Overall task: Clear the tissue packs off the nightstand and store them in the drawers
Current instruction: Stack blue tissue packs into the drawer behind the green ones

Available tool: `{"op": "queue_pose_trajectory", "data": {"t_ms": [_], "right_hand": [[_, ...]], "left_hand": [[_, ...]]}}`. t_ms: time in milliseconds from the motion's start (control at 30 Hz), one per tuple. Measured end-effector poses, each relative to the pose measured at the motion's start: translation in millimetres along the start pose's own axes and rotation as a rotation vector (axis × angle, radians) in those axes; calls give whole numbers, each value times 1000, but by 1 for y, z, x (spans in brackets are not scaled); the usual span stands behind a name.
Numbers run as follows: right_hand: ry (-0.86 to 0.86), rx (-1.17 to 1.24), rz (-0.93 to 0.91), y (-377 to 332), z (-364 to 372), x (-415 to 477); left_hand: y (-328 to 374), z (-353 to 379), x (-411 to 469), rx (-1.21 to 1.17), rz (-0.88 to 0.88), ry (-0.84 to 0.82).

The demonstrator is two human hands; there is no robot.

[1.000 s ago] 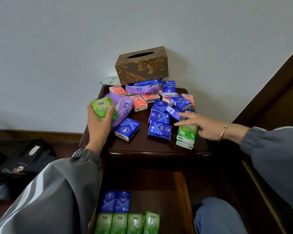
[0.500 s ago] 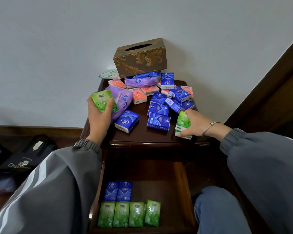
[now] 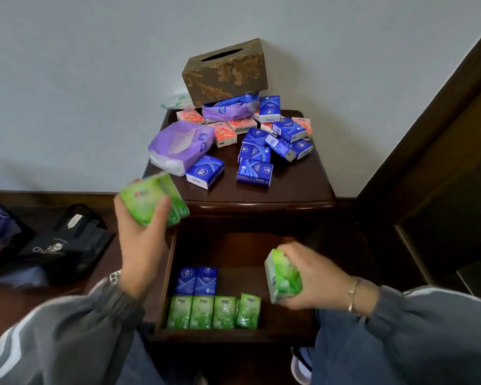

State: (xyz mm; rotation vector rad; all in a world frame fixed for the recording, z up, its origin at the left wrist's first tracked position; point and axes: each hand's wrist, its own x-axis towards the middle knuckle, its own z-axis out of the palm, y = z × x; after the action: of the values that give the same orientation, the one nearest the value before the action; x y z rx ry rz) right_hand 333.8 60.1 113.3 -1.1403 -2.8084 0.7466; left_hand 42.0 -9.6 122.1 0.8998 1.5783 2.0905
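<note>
tissue packs in green wrap fill both hands: the left hand point(image 3: 142, 245) curls round a green bundle point(image 3: 153, 202) at the near left corner of the nightstand point(image 3: 295, 187), and the right hand point(image 3: 317, 279) grips a green pack point(image 3: 283, 276) over the open drawer point(image 3: 239, 273). four green packs point(image 3: 214, 312) and two blue packs point(image 3: 196, 280) stand inside. loose blue packs point(image 3: 254, 173), pink packs point(image 3: 225, 133) and a purple soft pack point(image 3: 178, 145) lie on top, near a brown tissue box point(image 3: 225, 70).
</note>
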Motion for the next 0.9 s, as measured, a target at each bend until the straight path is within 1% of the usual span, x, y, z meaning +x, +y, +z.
{"op": "queue_pose_trajectory", "data": {"t_ms": [100,167,267,333,400,433,533,600,767,900], "right_hand": [[-153,-148,73,17,62,12],[-246,-221,128,31,93,27],[-388,-317,175,48,124,44],[-430,-328,208,56,139,49],[-458,-257,258,63,150,51],[-492,-178,304,65,152,52],[-651,104,446,73,147,60],[-725,192,472,80,141,65],[-695,130,485,84,145,73],[-832,35,404,70,153,80]], "left_hand": [[-32,-14,-57,125,-141,-79],[-55,-17,-82,184,-232,-87],[-79,-16,-96,220,-362,-94],[-86,-18,-93,244,-405,-108],[-93,-22,-88,265,-430,-110],[-96,-24,-86,271,-441,-106],[-106,-28,-82,269,-480,-89],[-111,-29,-79,245,-520,-86],[-120,-29,-72,215,-563,-99],[-124,-28,-71,223,-600,-120]]}}
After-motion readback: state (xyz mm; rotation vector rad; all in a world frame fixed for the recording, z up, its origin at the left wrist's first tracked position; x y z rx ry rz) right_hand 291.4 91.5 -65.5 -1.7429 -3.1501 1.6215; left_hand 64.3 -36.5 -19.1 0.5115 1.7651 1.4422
